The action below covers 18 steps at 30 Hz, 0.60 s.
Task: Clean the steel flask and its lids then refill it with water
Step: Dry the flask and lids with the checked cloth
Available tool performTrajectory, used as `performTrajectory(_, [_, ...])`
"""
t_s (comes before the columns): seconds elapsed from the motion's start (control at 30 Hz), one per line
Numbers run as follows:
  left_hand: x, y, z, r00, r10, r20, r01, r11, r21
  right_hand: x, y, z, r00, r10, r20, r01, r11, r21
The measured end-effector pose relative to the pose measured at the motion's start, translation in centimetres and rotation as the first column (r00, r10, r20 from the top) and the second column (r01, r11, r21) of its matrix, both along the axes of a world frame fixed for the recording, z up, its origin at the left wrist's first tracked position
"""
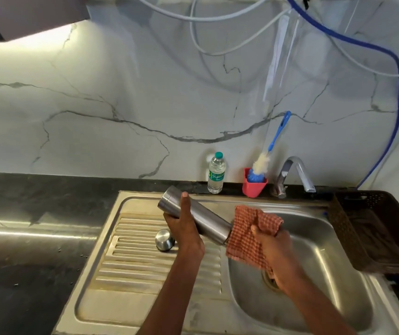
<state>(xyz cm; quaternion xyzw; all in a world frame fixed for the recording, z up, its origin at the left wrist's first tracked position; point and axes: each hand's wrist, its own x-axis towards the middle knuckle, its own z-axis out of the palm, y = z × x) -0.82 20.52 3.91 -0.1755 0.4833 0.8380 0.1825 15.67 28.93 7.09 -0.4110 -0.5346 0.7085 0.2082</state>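
Left hand (184, 228) gripping steel flask (193, 215), right hand (269, 240) clutching checked cloth (245, 240), over steel sink (314, 262), marble wall (121, 93).

The flask (194, 215) lies tilted over the sink (314, 257), between the left hand (184, 228) and the cloth (249, 235) in the right hand (273, 247). A lid (165, 240) sits on the drainboard (145, 267), left of them. Behind stand a bottle (215, 174), a cup (254, 182) and a tap (295, 175).

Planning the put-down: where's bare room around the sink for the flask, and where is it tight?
Free: the ribbed drainboard in front of the steel lid, and the dark counter to its left. The sink basin is bare below the cloth. Crowded: the back ledge, with water bottle, red brush holder and tap; the basket fills the right.
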Motion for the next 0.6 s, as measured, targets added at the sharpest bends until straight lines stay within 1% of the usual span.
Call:
performTrajectory(0.03, [-0.1,0.2,0.0,0.999,0.0,0.036,0.0,1.0,-0.002,-0.2,-0.5,-0.1,0.999,0.038,-0.019,-0.034,0.983,0.181])
performTrajectory(0.07, [-0.3,0.3,0.1,0.997,0.002,0.075,-0.002,1.0,-0.001,-0.1,-1.0,-0.3,0.989,0.135,-0.057,-0.108,0.934,0.342])
performTrajectory(0.1, [-0.5,0.4,0.2,0.993,0.005,0.115,-0.005,1.0,-0.003,0.1,-1.5,-0.8,0.962,0.267,-0.048,-0.204,0.828,0.521])
performTrajectory(0.13, [-0.6,0.4,0.2,0.988,0.008,0.154,-0.007,1.0,-0.011,0.4,-1.6,-1.6,0.925,0.376,0.047,-0.298,0.645,0.704])
performTrajectory(0.17, [-0.8,0.4,0.3,0.982,0.009,0.188,-0.005,1.0,-0.022,0.7,-1.4,-2.4,0.885,0.413,0.216,-0.394,0.414,0.821])
performTrajectory(0.2, [-0.9,0.3,0.3,0.977,0.007,0.214,0.0,0.999,-0.033,0.9,-1.0,-2.9,0.852,0.381,0.36,-0.472,0.259,0.842])
performTrajectory(0.23, [-1.0,0.2,0.4,0.973,0.004,0.229,0.005,0.999,-0.042,1.0,-0.6,-3.3,0.838,0.339,0.428,-0.511,0.21,0.834])
performTrajectory(0.27, [-1.1,0.1,0.4,0.971,0.003,0.239,0.009,0.999,-0.05,0.9,-0.3,-3.4,0.849,0.299,0.436,-0.511,0.252,0.821])
performTrajectory(0.3, [-1.2,-0.1,0.3,0.969,0.001,0.246,0.014,0.998,-0.058,0.7,-0.4,-3.0,0.889,0.268,0.371,-0.451,0.375,0.81])
performTrajectory(0.33, [-1.2,-0.3,0.3,0.968,-0.001,0.252,0.018,0.998,-0.066,0.3,-0.6,-2.5,0.934,0.215,0.284,-0.356,0.558,0.75])
performTrajectory(0.37, [-1.1,-0.4,0.2,0.965,-0.003,0.261,0.021,0.997,-0.069,-0.2,-0.7,-2.1,0.965,0.148,0.215,-0.253,0.727,0.638])
performTrajectory(0.4, [-1.1,-0.5,0.1,0.962,-0.003,0.275,0.023,0.997,-0.067,-0.5,-0.5,-1.7,0.98,0.089,0.177,-0.17,0.836,0.521])
performTrajectory(0.43, [-1.1,-0.6,0.0,0.957,-0.004,0.292,0.024,0.998,-0.062,-0.7,-0.4,-1.6,0.989,0.074,0.129,-0.129,0.86,0.493])
performTrajectory(0.47, [-1.1,-0.7,-0.1,0.952,-0.005,0.305,0.023,0.998,-0.056,-0.6,-0.6,-1.0,0.99,0.116,0.085,-0.143,0.842,0.521])
performTrajectory(0.5, [-1.2,-0.8,-0.1,0.95,-0.004,0.313,0.022,0.998,-0.053,-0.3,-0.9,-0.7,0.972,0.229,0.043,-0.213,0.796,0.567])
performTrajectory(0.53, [-1.3,-0.8,-0.2,0.95,-0.008,0.312,0.028,0.998,-0.058,0.2,-1.3,-0.5,0.933,0.349,0.089,-0.313,0.666,0.677])
performTrajectory(0.57, [-1.3,-0.8,-0.1,0.952,-0.016,0.304,0.039,0.997,-0.069,0.4,-1.4,-0.7,0.889,0.385,0.248,-0.417,0.456,0.786])
performTrajectory(0.6, [-1.4,-0.7,-0.1,0.956,-0.023,0.291,0.048,0.995,-0.082,0.5,-1.2,-1.1,0.865,0.327,0.38,-0.472,0.273,0.839])
